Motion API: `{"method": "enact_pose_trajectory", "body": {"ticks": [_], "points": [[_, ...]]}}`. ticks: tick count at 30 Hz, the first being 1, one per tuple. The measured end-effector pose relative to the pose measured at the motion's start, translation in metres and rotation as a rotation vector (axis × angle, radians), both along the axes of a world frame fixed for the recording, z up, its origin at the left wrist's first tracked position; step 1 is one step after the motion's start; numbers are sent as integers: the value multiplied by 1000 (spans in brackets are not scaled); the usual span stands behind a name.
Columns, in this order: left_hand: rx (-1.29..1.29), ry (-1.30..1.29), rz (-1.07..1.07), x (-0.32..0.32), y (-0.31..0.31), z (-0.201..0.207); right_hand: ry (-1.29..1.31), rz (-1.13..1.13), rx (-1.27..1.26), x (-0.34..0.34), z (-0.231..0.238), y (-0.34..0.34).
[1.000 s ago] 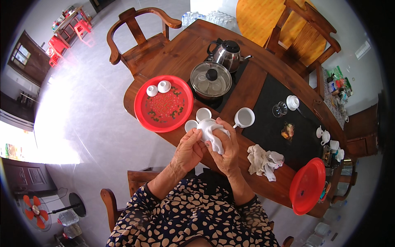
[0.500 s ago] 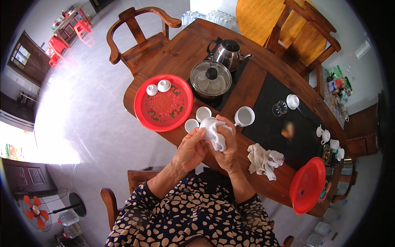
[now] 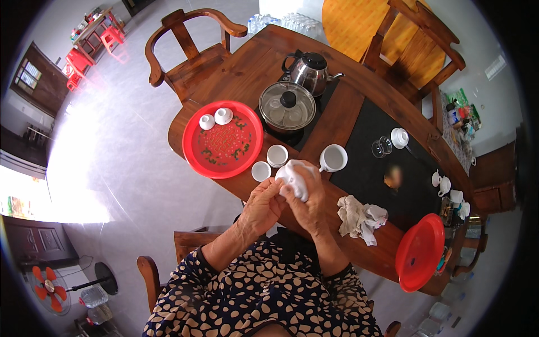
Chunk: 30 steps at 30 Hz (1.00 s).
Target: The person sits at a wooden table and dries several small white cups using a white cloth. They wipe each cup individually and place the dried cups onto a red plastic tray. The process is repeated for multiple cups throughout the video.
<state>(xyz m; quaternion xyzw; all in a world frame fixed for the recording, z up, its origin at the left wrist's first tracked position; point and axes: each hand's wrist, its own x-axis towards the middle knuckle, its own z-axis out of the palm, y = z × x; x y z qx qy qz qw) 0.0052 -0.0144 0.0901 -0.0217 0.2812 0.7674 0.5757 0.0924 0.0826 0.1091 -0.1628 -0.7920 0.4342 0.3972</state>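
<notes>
Above the table's near edge, my left hand (image 3: 262,206) pinches a small white cup (image 3: 283,175), mostly hidden by fingers and cloth. My right hand (image 3: 309,205) is closed round a white cloth (image 3: 295,184) pressed over the cup. Just beyond my hands stand a white cup (image 3: 261,171) and a short stack of white cups (image 3: 277,154). A larger white mug (image 3: 333,158) is to their right. Two small white cups (image 3: 223,116) rest upside down at the far side of a red tray (image 3: 193,160).
A glass-lidded pot (image 3: 275,121) and a steel kettle (image 3: 314,84) stand on the far table. Crumpled cloths (image 3: 359,218) lie right of my hands, with a red basin (image 3: 410,264) beyond. A glass cup (image 3: 381,147) and white lidded bowl (image 3: 399,138) sit on the black panel.
My right hand has shifted and turned over the cup, bunching the cloth more tightly. My left hand stays almost in place, and the table items are unmoved.
</notes>
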Motion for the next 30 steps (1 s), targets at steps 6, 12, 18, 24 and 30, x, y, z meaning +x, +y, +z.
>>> {"method": "enact_pose_trajectory", "body": {"ticks": [6,12,18,24,30], "points": [[-25,144,2,3,-3,4,-16,-15,16,0,-5,-1],[8,361,-109,1,-10,-12,-188,96,-371,3,9,17],[-23,346,-242,1,-14,7,-238,31,-625,0,8,24],[-23,580,-134,-4,-15,-22,-194,110,-119,5,9,2],[-27,569,-265,-6,-19,-15,-133,84,-516,13,4,13]]}}
